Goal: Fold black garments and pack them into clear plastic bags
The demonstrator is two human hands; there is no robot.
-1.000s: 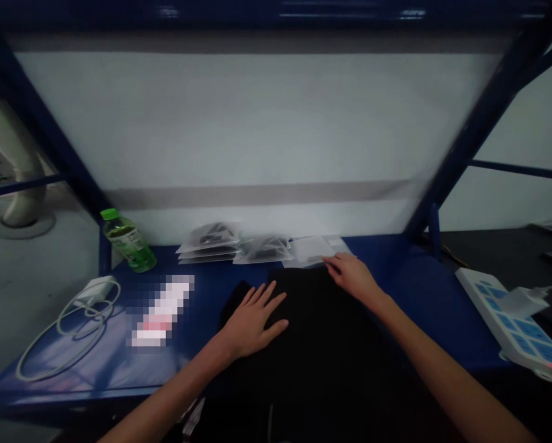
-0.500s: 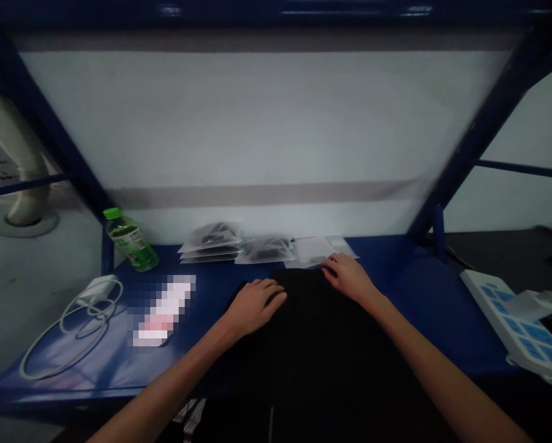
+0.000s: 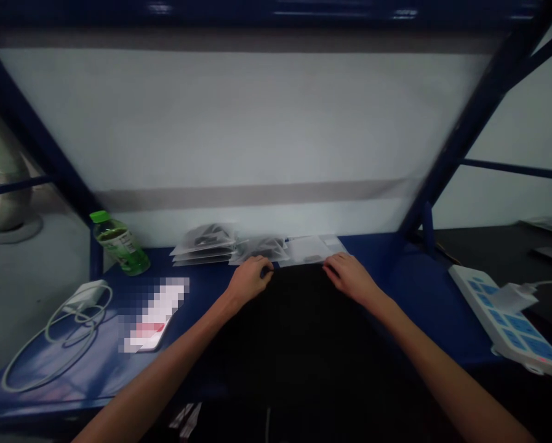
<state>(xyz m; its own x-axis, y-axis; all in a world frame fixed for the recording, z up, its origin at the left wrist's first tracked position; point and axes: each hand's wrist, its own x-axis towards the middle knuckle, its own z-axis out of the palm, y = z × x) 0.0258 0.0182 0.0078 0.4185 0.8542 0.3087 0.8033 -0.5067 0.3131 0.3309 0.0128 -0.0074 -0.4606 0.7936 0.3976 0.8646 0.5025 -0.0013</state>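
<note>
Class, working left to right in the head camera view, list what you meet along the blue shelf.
white charger, green-capped bottle, stacked clear bags, left hand, right hand, white power strip

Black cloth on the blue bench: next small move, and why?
Probably lift the far edge of the black cloth slightly and draw it toward the person. The left hand and right hand both rest at that edge, which lies very near the plastic bags on the blue bench.
</note>
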